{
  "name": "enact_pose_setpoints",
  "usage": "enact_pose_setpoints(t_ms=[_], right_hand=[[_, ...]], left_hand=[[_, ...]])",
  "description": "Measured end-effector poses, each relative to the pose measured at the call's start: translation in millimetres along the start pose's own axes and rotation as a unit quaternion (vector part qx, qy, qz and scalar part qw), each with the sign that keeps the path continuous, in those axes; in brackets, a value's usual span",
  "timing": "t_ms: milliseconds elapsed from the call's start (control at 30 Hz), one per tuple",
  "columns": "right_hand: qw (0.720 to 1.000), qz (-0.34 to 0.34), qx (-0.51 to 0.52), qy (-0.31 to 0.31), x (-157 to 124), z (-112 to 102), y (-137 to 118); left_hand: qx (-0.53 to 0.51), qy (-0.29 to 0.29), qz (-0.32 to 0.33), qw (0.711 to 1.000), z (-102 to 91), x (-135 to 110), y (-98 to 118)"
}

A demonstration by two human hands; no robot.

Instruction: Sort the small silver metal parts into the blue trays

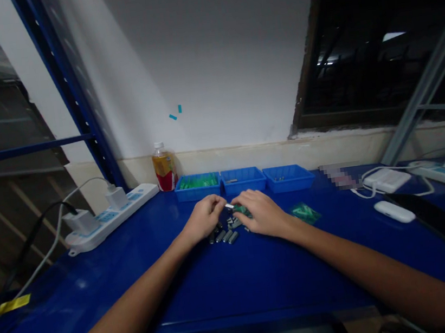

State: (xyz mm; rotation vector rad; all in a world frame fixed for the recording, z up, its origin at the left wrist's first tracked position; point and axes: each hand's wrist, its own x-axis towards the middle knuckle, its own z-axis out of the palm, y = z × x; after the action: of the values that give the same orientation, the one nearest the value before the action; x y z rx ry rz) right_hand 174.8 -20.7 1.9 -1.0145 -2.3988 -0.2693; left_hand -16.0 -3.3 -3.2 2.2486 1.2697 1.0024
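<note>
My left hand (205, 216) is closed, thumb and fingertips pinched at the near end of a small bright silver metal piece (230, 206). My right hand (262, 213) curls its fingers and thumb around a small green plastic bag (238, 208), mostly hidden under the fingers. The two hands almost meet, with the silver piece between them. Several short grey metal cylinders (233, 237) lie on the blue table below and between the hands. To the right of my right wrist lies another green plastic bag (304, 213), with pale pieces showing inside.
Three blue trays stand by the wall: one with green bags (198, 182), a middle tray (244, 187) and a right tray (290, 184) with small metal pieces. A drink bottle (164, 167) and power strip (110, 219) are left; a phone (442, 219) and white case (394, 211) right.
</note>
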Motion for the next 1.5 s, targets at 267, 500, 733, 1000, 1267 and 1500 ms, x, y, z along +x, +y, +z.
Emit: enact_pose_setpoints(t_ms=[267,500,733,1000,1267,1500], right_hand=[[0.996,0.066,0.005,0.052,-0.4,7.8,-7.8],[0.989,0.091,0.091,0.070,1.4,8.2,-0.8],[0.989,0.077,0.106,0.071,0.3,4.8,-4.2],[0.997,0.029,0.023,0.062,11.5,-8.2,7.1],[0.943,0.251,-0.068,-0.209,104.0,-5.3,96.9],[0.919,0.248,-0.083,-0.296,124.6,30.9,111.0]], left_hand=[[-0.185,-0.034,-0.021,0.982,4.0,-0.3,4.1],[-0.146,-0.020,0.032,0.989,-0.3,-2.8,10.2],[0.005,0.007,0.051,0.999,-5.9,-6.5,19.1],[0.049,-0.002,0.032,0.998,-3.3,-4.7,15.2],[0.199,-0.091,-0.020,0.976,6.1,18.3,-3.0],[0.202,-0.100,-0.054,0.973,3.4,23.0,-10.7]])
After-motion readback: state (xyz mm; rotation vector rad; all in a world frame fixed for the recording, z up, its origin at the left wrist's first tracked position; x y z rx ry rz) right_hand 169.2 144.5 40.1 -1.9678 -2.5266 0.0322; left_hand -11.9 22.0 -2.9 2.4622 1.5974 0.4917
